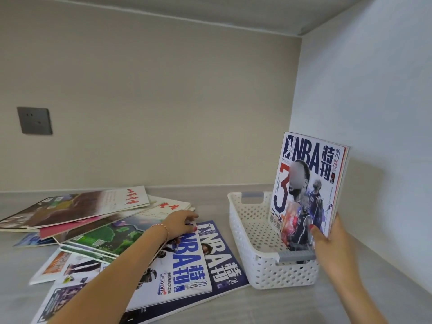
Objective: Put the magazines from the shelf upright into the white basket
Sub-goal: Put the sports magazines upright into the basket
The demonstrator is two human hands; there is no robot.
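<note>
- Standing one magazine (308, 188) on end in the basket (264, 270), against its right wall, cover facing left; lower edge hidden below the rim, so resting on the basket floor or not: cannot tell.
- Steadying it with the right hand (332, 242), thumb on the cover near the lower corner, fingers hidden behind the back; probably because a lone magazine, much taller than the low walls, would tip over with nothing to lean on.
- Keeping it hard to the right side, apparently to leave the rest of the basket free for the others.
- Reaching with the left hand (180, 224) across the loose pile (98, 228) on the shelf (268, 305), fingers curled down on the top edge of a flat NBA issue (184, 265); pinching it or only touching it: cannot tell.
- Picking from the right end of the pile, just beside the basket, likely for the shortest carry.
- Lying under and just right of that issue: a blue-covered NBA issue (224, 260), its right edge near the basket's left wall.
- Fanning out toward the shelf's left edge and back wall: the remaining magazines, overlapping and all flat, so most of the job not yet done.
- Sitting near the shelf's right rear corner: the basket, long side running front to back, grey handle (295, 256) at the near end.
</note>
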